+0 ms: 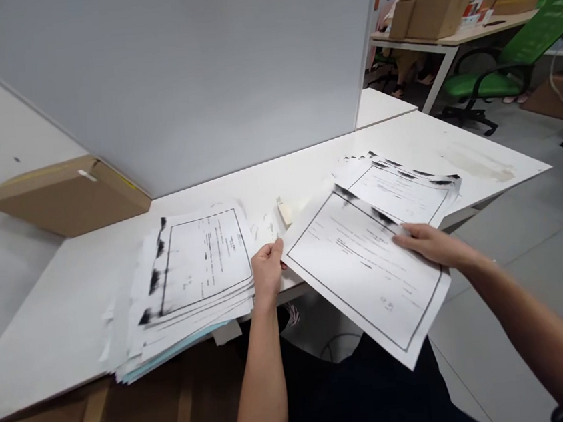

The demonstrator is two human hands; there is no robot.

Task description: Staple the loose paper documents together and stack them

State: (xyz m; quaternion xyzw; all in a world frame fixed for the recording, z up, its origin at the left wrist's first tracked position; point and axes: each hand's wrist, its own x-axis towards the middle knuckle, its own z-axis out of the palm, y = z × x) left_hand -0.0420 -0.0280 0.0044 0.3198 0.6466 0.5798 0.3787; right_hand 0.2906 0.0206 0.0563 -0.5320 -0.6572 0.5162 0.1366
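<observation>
Between my hands, over my lap and the table's front edge, a printed paper sheet (363,276) with a black border and dark smudges is held up at a tilt. My left hand (268,273) pinches its left corner. Along its right side, my right hand (428,244) grips it with the thumb on top; the fingers beneath are hidden. A thick stack of papers (201,266) lies on the table to the left, its top sheet bordered and smudged alike. Partly behind the held sheet, more printed sheets (394,189) lie on the right.
A white table (480,143) carries the papers, with a small cream-coloured block (284,212) in the middle. A grey-white partition (196,72) rises behind. At left leans a cardboard box (69,196). Farther right are a green chair (503,73) and stacked cartons (442,13).
</observation>
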